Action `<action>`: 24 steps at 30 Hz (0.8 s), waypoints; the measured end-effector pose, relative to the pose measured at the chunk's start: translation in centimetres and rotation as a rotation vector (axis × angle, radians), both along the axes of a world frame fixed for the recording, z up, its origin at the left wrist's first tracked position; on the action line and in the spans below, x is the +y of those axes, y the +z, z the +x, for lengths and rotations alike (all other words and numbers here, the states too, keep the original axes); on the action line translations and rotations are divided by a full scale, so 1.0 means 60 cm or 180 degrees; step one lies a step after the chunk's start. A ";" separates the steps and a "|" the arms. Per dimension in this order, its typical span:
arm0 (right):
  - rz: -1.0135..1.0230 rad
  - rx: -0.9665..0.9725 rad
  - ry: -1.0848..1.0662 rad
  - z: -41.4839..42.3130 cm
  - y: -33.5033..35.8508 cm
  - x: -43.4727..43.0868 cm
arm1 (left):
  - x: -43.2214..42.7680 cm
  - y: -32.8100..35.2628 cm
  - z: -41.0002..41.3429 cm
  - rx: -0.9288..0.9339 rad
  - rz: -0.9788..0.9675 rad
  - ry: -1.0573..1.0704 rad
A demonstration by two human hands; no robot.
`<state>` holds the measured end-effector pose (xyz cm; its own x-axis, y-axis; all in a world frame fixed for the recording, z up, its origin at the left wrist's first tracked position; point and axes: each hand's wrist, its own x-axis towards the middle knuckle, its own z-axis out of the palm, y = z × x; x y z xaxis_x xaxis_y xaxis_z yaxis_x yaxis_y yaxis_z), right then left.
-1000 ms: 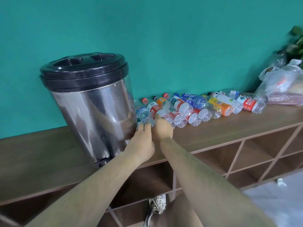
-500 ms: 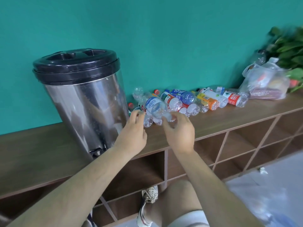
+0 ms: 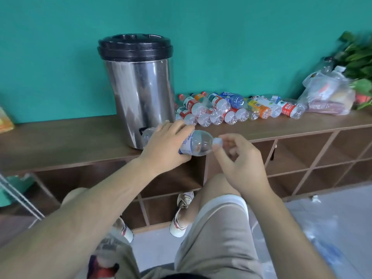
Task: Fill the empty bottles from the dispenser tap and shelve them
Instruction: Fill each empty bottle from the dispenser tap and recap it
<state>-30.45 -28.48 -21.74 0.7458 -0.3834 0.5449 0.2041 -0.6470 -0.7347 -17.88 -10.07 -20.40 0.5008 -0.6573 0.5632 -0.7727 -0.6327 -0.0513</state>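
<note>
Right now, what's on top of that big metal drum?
A black lid caps the steel dispenser. Whatever is inside cannot be seen; the lid covers it.

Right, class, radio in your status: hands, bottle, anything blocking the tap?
Left hand grips bottle, held sideways. Right hand pinches its cap, cap on. Tap at dispenser base partly hidden behind the gripping hand.

Bottle (image 3: 198, 143) being gripped by left hand (image 3: 165, 147) | its cap (image 3: 217, 141) being pinched by right hand (image 3: 241, 160) | both forearms being held outstretched
</note>
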 end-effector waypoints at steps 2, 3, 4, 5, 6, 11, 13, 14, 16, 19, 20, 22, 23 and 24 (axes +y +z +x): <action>0.0183 0.0330 0.0215 -0.004 -0.003 0.017 | 0.034 0.010 -0.025 0.0114 0.0204 0.0142; 0.0213 0.0508 0.0252 -0.005 -0.003 0.029 | 0.051 0.014 -0.036 0.0159 0.0298 0.0224; 0.0192 0.0659 0.0256 -0.005 -0.003 0.042 | 0.067 0.015 -0.045 0.0139 0.0368 0.0275; 0.0123 0.0813 0.0245 -0.004 -0.002 0.057 | 0.083 0.015 -0.054 0.0060 0.0416 0.0281; 0.0050 0.0982 0.0231 -0.004 0.002 0.073 | 0.097 0.015 -0.063 -0.0068 0.0453 0.0255; 0.0669 0.1278 0.0456 0.010 0.019 0.137 | 0.159 -0.001 -0.090 -0.0517 0.0519 0.0447; 0.0757 0.1143 0.0492 0.014 0.017 0.149 | 0.183 -0.010 -0.099 -0.0475 0.0502 0.0644; 0.0704 0.1088 0.0512 0.015 0.016 0.155 | 0.191 -0.011 -0.105 -0.0333 0.0485 0.0774; 0.0609 0.1011 0.0596 0.017 0.012 0.167 | 0.201 -0.008 -0.121 0.0159 0.0443 0.1007; 0.0551 0.0740 0.0905 0.017 0.002 0.173 | 0.213 0.000 -0.141 0.1129 0.0305 0.1009; 0.0426 0.0627 0.1053 0.015 0.000 0.170 | 0.216 0.002 -0.147 0.1476 0.0163 0.0936; -0.0050 0.0520 0.1403 0.014 -0.001 0.159 | 0.226 0.002 -0.152 0.2141 -0.0150 0.0739; -0.0308 0.0561 0.1553 0.016 0.001 0.152 | 0.231 0.001 -0.153 0.2424 -0.0283 0.0643; -0.0514 0.0641 0.1667 0.019 0.004 0.145 | 0.237 -0.002 -0.152 0.2653 -0.0395 0.0550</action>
